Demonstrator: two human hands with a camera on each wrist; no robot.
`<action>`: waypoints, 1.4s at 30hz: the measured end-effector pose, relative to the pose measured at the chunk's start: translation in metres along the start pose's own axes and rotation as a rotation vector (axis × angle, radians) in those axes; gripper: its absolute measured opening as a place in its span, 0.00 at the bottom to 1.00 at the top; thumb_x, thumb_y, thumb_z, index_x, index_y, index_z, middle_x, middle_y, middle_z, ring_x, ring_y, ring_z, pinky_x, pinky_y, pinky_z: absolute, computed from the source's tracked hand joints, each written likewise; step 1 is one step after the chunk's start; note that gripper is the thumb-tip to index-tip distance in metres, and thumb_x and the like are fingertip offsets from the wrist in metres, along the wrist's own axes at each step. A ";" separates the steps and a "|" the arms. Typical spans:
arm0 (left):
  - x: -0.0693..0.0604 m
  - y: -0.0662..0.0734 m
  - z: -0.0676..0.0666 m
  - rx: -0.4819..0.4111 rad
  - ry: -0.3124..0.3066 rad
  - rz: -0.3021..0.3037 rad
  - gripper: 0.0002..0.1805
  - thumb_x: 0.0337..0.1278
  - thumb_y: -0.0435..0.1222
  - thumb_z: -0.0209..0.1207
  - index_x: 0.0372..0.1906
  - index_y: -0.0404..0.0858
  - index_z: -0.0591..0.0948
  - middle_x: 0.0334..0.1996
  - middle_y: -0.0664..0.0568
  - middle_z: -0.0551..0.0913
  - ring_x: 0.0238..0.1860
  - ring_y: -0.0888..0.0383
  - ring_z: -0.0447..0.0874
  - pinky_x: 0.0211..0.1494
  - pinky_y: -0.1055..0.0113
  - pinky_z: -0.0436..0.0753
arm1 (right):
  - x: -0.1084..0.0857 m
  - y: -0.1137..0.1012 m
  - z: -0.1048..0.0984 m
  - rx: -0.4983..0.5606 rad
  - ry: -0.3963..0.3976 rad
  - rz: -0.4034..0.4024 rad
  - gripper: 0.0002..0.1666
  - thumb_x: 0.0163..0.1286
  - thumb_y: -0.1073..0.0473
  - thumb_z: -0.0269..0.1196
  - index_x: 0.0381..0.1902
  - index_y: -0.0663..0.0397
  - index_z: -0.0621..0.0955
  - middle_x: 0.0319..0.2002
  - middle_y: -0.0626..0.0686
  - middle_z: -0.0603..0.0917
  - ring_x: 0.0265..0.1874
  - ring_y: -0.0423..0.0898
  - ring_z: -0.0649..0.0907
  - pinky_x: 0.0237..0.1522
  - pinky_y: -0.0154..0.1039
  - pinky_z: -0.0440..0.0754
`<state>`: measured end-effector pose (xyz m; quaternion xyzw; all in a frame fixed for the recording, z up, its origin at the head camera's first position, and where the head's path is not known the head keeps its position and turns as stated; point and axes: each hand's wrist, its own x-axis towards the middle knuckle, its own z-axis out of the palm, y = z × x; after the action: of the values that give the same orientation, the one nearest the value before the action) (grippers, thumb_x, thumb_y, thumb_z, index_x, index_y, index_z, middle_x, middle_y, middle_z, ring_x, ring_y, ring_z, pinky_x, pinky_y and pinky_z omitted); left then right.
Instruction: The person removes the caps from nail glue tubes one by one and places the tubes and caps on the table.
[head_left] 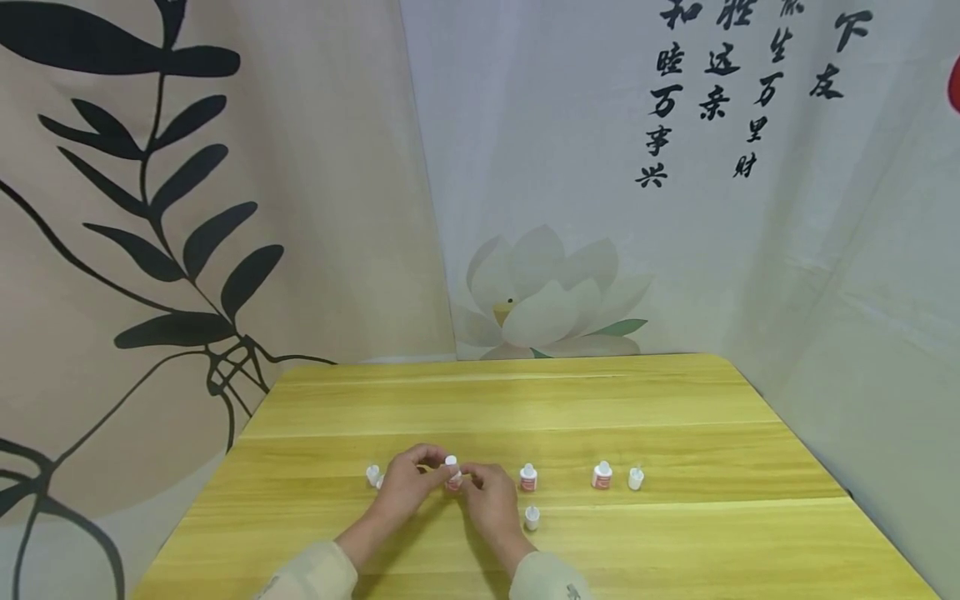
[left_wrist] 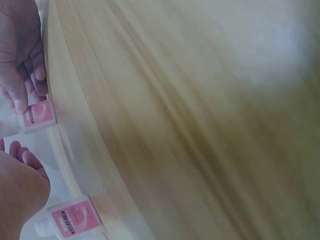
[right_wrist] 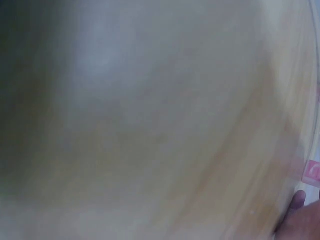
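My left hand [head_left: 411, 479] pinches a small white bottle [head_left: 452, 482] with a pink label, its white top pointing up. In the left wrist view the thumb of the left hand [left_wrist: 20, 60] lies against that bottle [left_wrist: 39, 115]. Just right of it is my right hand [head_left: 489, 498], fingers loosely bent; the left wrist view shows a gap between this hand [left_wrist: 22, 185] and the bottle, with nothing visible in its fingers. To the right stand two similar bottles, one near [head_left: 528, 478] and one farther [head_left: 602, 476].
Small white caps lie on the wooden table [head_left: 675, 550]: one below the nearer bottle [head_left: 532, 517], a cap [head_left: 636, 478] at the far right, and white pieces [head_left: 373, 475] left of my left hand, partly hidden. A printed curtain [head_left: 337, 208] hangs behind.
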<state>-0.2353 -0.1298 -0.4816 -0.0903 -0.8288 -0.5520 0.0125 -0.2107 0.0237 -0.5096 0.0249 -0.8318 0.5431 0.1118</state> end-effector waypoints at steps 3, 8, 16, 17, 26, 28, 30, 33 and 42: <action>-0.001 0.002 -0.002 -0.020 -0.016 0.002 0.14 0.57 0.38 0.69 0.46 0.38 0.84 0.40 0.54 0.83 0.45 0.56 0.77 0.47 0.64 0.76 | 0.000 -0.001 -0.001 0.000 -0.004 -0.002 0.07 0.62 0.60 0.70 0.39 0.50 0.89 0.29 0.45 0.78 0.33 0.41 0.74 0.35 0.37 0.74; -0.002 0.003 -0.005 -0.026 -0.045 0.014 0.16 0.59 0.39 0.68 0.50 0.36 0.84 0.42 0.54 0.83 0.47 0.54 0.77 0.49 0.62 0.75 | -0.001 -0.002 -0.002 -0.004 -0.009 -0.005 0.07 0.62 0.60 0.70 0.39 0.51 0.88 0.30 0.45 0.78 0.34 0.42 0.74 0.36 0.38 0.74; 0.001 0.000 -0.003 0.002 -0.030 0.016 0.12 0.58 0.39 0.69 0.44 0.39 0.85 0.38 0.54 0.84 0.44 0.55 0.79 0.49 0.63 0.75 | -0.001 -0.003 -0.002 -0.020 -0.015 -0.001 0.07 0.62 0.60 0.70 0.39 0.51 0.88 0.28 0.45 0.76 0.33 0.41 0.74 0.35 0.37 0.74; 0.002 0.000 -0.003 0.005 -0.024 0.017 0.12 0.57 0.40 0.69 0.43 0.39 0.85 0.37 0.54 0.84 0.43 0.56 0.79 0.49 0.63 0.75 | -0.001 -0.003 -0.002 -0.023 -0.014 -0.004 0.07 0.62 0.61 0.70 0.39 0.51 0.88 0.28 0.45 0.76 0.32 0.41 0.74 0.34 0.37 0.74; 0.002 0.003 -0.003 0.004 -0.037 0.011 0.12 0.57 0.39 0.69 0.43 0.38 0.84 0.38 0.53 0.84 0.44 0.56 0.78 0.48 0.62 0.77 | 0.000 -0.001 -0.002 -0.034 -0.014 -0.016 0.07 0.62 0.62 0.69 0.39 0.51 0.88 0.28 0.44 0.77 0.32 0.41 0.74 0.33 0.36 0.73; 0.001 0.003 -0.004 0.001 -0.047 0.010 0.13 0.57 0.39 0.69 0.44 0.38 0.84 0.39 0.52 0.84 0.44 0.55 0.78 0.48 0.62 0.78 | 0.000 -0.001 -0.002 -0.032 -0.016 -0.014 0.07 0.62 0.62 0.69 0.39 0.50 0.88 0.29 0.45 0.77 0.32 0.41 0.74 0.34 0.37 0.73; 0.001 0.003 -0.005 0.000 -0.055 0.014 0.13 0.58 0.38 0.69 0.46 0.38 0.84 0.40 0.52 0.83 0.45 0.55 0.78 0.49 0.62 0.77 | -0.001 -0.001 -0.002 -0.031 -0.016 -0.013 0.07 0.62 0.61 0.69 0.39 0.50 0.88 0.29 0.44 0.77 0.33 0.41 0.74 0.35 0.37 0.73; 0.001 0.002 -0.006 -0.001 -0.063 0.017 0.14 0.58 0.39 0.68 0.47 0.37 0.84 0.41 0.52 0.83 0.45 0.55 0.78 0.49 0.62 0.77 | 0.000 0.000 -0.001 -0.026 -0.014 -0.010 0.07 0.62 0.61 0.69 0.39 0.50 0.88 0.29 0.45 0.77 0.33 0.41 0.74 0.36 0.38 0.73; 0.002 0.001 -0.005 0.002 -0.046 0.009 0.12 0.57 0.39 0.69 0.43 0.38 0.84 0.39 0.53 0.84 0.44 0.56 0.78 0.49 0.63 0.76 | -0.001 0.000 -0.001 -0.020 -0.006 0.002 0.07 0.62 0.61 0.69 0.40 0.50 0.88 0.31 0.45 0.78 0.34 0.42 0.75 0.36 0.40 0.75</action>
<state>-0.2376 -0.1336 -0.4789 -0.1067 -0.8289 -0.5490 -0.0043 -0.2100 0.0245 -0.5091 0.0248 -0.8375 0.5349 0.1090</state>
